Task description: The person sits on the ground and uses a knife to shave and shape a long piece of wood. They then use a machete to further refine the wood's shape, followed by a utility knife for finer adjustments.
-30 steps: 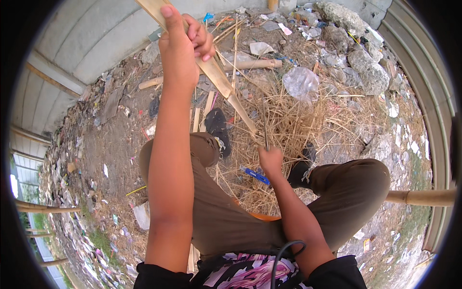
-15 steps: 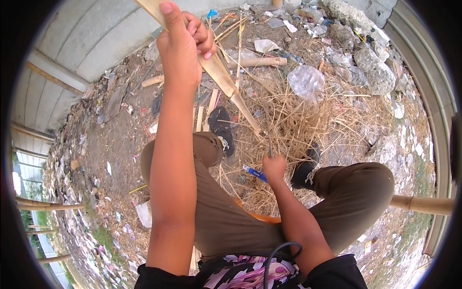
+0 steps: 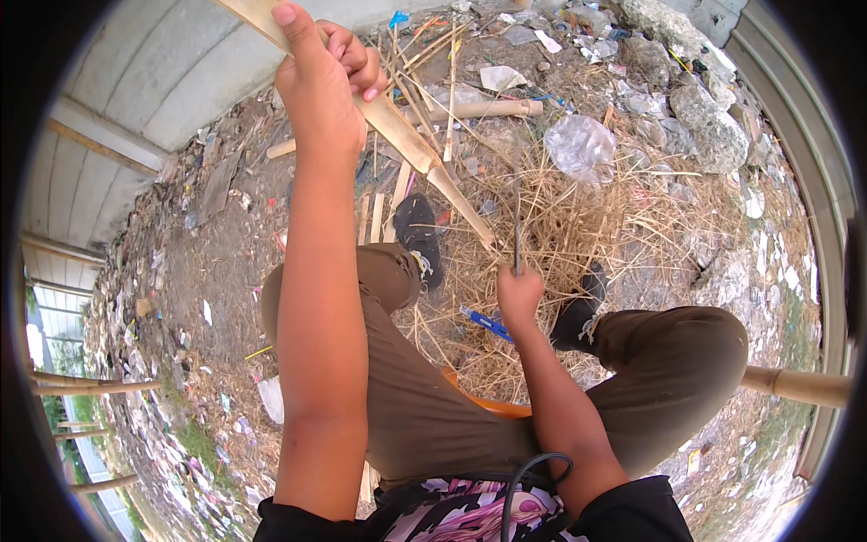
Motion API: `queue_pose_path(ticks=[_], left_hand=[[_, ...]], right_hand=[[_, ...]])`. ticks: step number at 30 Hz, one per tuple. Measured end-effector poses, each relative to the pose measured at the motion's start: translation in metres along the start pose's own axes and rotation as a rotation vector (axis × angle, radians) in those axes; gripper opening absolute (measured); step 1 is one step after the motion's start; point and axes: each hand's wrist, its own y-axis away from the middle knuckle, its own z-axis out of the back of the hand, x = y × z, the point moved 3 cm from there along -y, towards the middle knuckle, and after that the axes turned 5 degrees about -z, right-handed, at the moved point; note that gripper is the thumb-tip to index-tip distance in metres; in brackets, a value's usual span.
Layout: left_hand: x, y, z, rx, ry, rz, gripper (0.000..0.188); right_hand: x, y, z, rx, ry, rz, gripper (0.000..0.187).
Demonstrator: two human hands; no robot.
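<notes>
My left hand (image 3: 325,90) is raised at the upper left, its fingers wrapped round a split length of bamboo (image 3: 397,131). The bamboo slants down to the right, and its narrow, cut-down end hangs over the shavings between my feet. My right hand (image 3: 520,294) is closed on the handle of a knife (image 3: 517,208). Its long dark blade points away from me, seen nearly edge-on, just right of the bamboo's tip. The handle is hidden in my fist. A blue utility knife (image 3: 486,322) shows beside my right wrist.
A heap of straw-like bamboo shavings (image 3: 578,221) lies between and beyond my shoes. Bamboo sticks, a round bamboo piece (image 3: 497,109) and a clear plastic bag (image 3: 579,147) lie farther off. Concrete rubble (image 3: 709,126) stands at the far right, near a wall. Litter covers the ground.
My left hand and the bamboo have shifted slightly left. My right hand has moved a little up and right, and the knife blade now stands clear to the right of the bamboo's tip.
</notes>
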Motion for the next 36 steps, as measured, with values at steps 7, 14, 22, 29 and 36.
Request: queue_pose_path(ticks=[7,14,22,29,36], left_hand=[[0.002,-0.004,-0.009,0.056,0.053,0.031,0.067],[0.001,0.0,0.0,0.026,0.011,-0.004,0.068],[0.001,-0.002,-0.017,0.028,0.047,0.008,0.067],[0.018,-0.009,0.004,-0.089,0.065,0.038,0.062],[0.007,-0.005,-0.007,-0.042,0.067,-0.026,0.067]], right_hand=[[-0.124,-0.022,-0.033,0.101,0.192,-0.27,0.032],[0.019,-0.008,0.002,-0.062,-0.047,0.078,0.028],[-0.095,-0.026,-0.03,0.184,0.336,-0.183,0.035],[0.061,0.008,0.017,-0.026,-0.096,0.267,0.027],[-0.106,-0.017,-0.023,0.117,0.255,-0.168,0.02]])
